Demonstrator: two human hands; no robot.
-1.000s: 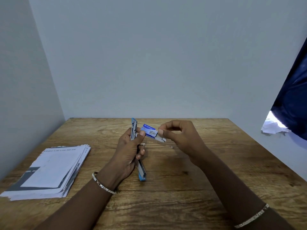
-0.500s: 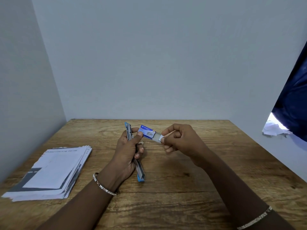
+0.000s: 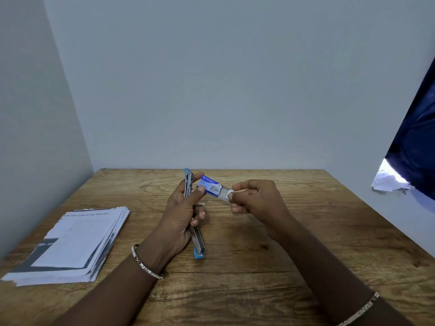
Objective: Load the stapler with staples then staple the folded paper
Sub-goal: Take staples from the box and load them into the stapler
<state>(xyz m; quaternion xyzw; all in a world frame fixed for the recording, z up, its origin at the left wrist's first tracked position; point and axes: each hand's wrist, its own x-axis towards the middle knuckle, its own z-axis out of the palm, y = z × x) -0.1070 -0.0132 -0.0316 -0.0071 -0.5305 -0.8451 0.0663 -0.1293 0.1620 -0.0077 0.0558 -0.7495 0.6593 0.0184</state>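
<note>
Left hand (image 3: 181, 215) grips opened stapler (image 3: 199, 243) above mid-worktop (image 3: 306, 231), thumb pinning staple box (image 3: 210, 185). Right hand (image 3: 256, 198) pinches its inner tray (image 3: 225, 193). Folded paper (image 3: 70, 243) lies left. Risk: abrupt pull spills staples.

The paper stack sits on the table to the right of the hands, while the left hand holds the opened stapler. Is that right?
Not quite. The head view shows the paper stack on the table to the left of the hands, not the right. The left hand does hold the opened stapler.
</note>
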